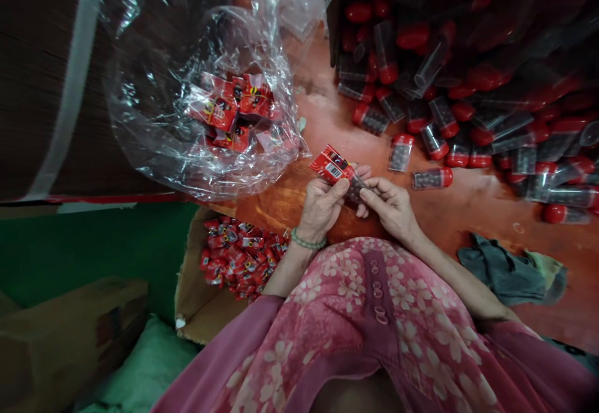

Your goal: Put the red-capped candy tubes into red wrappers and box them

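Note:
My left hand (321,208) grips a red printed wrapper with a barcode (333,166). A transparent tube of dark pellets (356,188) runs out of that wrapper, and my right hand (388,207) pinches it between thumb and fingers. The tube's far end is partly hidden by my fingers. On the red-painted floor just beyond my hands lie loose red-capped tubes (401,152), and another (433,178) lies to the right.
A heap of red-capped tubes (461,98) covers the upper right. A transparent plastic bag (159,107) holds red packets at upper left. An open cardboard box (201,288) with red packets sits below it. A grey cloth (503,269) lies to the right.

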Motion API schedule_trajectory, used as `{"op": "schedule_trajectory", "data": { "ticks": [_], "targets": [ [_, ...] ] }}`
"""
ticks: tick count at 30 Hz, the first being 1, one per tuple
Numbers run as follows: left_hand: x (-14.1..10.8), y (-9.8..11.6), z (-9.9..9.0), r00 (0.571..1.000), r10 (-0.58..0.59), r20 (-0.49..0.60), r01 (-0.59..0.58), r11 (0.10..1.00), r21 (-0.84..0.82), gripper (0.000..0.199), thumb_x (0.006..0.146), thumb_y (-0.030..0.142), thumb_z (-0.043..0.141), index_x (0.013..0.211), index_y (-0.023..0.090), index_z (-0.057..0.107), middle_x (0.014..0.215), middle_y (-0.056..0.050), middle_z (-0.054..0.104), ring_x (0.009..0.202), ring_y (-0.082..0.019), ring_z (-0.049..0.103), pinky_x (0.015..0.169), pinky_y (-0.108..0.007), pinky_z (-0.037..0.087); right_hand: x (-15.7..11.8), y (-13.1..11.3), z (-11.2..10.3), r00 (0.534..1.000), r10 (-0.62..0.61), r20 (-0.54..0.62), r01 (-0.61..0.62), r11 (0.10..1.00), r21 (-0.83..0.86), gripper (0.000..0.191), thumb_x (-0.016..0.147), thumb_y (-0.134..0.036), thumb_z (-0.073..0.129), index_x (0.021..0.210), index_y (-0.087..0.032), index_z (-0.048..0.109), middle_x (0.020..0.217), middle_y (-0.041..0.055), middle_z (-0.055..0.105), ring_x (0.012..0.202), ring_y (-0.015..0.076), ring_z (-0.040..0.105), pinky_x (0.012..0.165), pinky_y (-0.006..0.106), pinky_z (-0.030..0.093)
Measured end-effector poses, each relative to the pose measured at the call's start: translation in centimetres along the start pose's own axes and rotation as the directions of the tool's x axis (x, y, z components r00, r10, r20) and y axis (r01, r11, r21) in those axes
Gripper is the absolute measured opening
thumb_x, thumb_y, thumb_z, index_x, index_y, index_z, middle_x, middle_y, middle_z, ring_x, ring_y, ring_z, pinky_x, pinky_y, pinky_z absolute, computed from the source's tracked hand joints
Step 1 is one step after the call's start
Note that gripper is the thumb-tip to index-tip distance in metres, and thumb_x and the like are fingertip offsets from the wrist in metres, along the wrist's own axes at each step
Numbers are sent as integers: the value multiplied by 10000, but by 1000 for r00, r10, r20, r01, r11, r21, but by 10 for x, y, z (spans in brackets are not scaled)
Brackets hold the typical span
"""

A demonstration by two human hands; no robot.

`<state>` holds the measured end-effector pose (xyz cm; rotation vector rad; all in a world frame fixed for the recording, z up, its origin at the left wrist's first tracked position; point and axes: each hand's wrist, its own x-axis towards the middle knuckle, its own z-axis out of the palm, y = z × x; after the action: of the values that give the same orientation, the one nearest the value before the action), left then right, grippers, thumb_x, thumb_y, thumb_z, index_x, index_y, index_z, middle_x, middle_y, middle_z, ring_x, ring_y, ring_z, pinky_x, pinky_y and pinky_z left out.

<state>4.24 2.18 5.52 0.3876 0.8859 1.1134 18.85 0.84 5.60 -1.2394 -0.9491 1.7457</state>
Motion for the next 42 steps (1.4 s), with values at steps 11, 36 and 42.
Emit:
{"op": "schedule_trajectory", "data": {
  "ticks": [11,36,42],
  "targets": [
    [-4,-10,8,998,-15,-57,17,1000,24,449,623,483,917,894,153,779,990,-121,803,993,-275,751,732,-307,598,-1,3,6,987,-136,-90,128,988,-90,377,830,-565,746,922,-219,626,660,-52,651,536,96,627,539,230,528],
    [-7,-20,13,986,-91,-142,78,992,-95,471,511,454,980,739,144,708,697,37,700,687,-96,651,774,-234,532,-1,17,-16,815,-572,93,531,674,-514,360,896,-375,744,1189,-270,564,990,19,746,752,151,738,679,263,611],
    [-10,-20,16,986,-144,-83,137,987,-81,451,537,458,970,728,133,723,691,28,702,642,-80,621,706,-217,518,0,20,-24,867,-496,33,462,779,-423,280,845,-402,798,1047,-272,653,745,-43,709,552,137,675,510,250,566]
  ]
}}
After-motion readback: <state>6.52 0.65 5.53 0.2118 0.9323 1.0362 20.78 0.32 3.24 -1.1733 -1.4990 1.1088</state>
